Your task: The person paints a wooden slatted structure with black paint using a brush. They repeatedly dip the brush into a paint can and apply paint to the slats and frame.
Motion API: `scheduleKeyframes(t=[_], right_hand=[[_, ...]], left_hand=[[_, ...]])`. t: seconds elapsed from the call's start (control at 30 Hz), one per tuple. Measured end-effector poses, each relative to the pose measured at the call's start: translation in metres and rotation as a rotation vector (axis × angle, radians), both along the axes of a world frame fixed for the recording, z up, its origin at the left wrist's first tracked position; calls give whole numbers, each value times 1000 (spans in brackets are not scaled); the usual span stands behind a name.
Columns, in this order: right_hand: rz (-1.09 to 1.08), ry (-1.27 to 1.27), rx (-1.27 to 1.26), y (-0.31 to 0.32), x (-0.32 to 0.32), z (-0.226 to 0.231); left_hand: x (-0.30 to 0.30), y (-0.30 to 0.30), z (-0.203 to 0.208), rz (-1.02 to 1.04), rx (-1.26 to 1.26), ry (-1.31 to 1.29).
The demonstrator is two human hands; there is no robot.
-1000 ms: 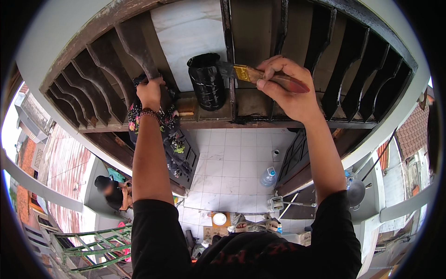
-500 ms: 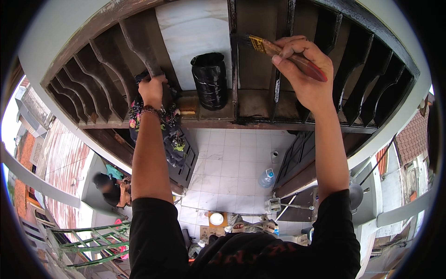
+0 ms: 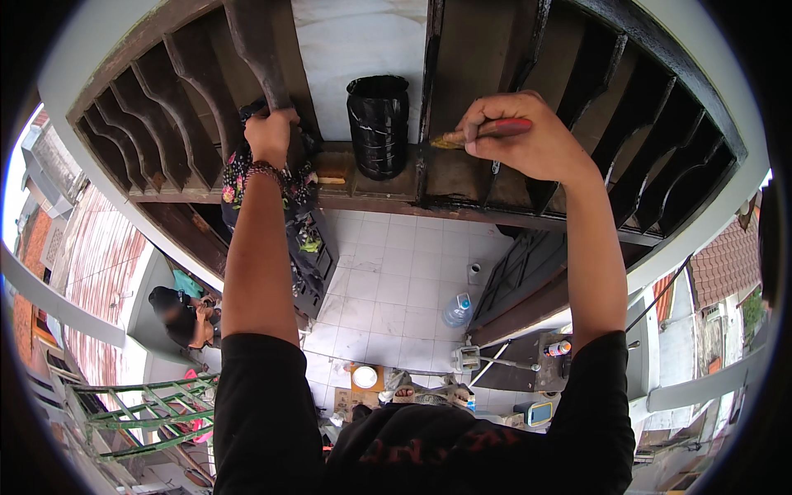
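A: Where did we hold the paintbrush [image 3: 507, 127]?
B: We gripped its handle in our right hand [image 3: 526, 136], ferrule [image 3: 448, 140] projecting left toward a dark slat [image 3: 423, 161]; our left hand [image 3: 271, 134] clasped a brown slat [image 3: 252, 41]

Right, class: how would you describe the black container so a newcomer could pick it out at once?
Find the arched wooden frame with curved slats across the top of the view. On its lower ledge, between the left hand and the right hand, stands the container, in front of a pale panel. Unlike the slats around it, it is a round, glossy black cylinder.
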State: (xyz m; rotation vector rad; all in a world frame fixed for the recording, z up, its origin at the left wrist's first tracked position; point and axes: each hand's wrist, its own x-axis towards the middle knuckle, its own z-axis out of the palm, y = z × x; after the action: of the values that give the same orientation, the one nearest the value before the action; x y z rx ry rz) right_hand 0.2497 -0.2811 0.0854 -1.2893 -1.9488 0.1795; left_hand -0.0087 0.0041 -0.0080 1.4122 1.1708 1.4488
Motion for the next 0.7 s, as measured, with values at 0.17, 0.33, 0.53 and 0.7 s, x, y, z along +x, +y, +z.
scheduleKeyframes(t=[0.17, 0.33, 0.53, 0.7], right_hand=[[28, 212, 85, -6, -4, 5], [-154, 22, 38, 7, 4, -4], [-332, 367, 707, -3, -31, -62], [-418, -62, 521, 24, -107, -148]], left_hand=[[-1, 0, -2, -14, -13, -41], [5, -9, 5, -23, 4, -27], [0, 1, -1, -27, 19, -68], [3, -9, 5, -2, 30, -43]])
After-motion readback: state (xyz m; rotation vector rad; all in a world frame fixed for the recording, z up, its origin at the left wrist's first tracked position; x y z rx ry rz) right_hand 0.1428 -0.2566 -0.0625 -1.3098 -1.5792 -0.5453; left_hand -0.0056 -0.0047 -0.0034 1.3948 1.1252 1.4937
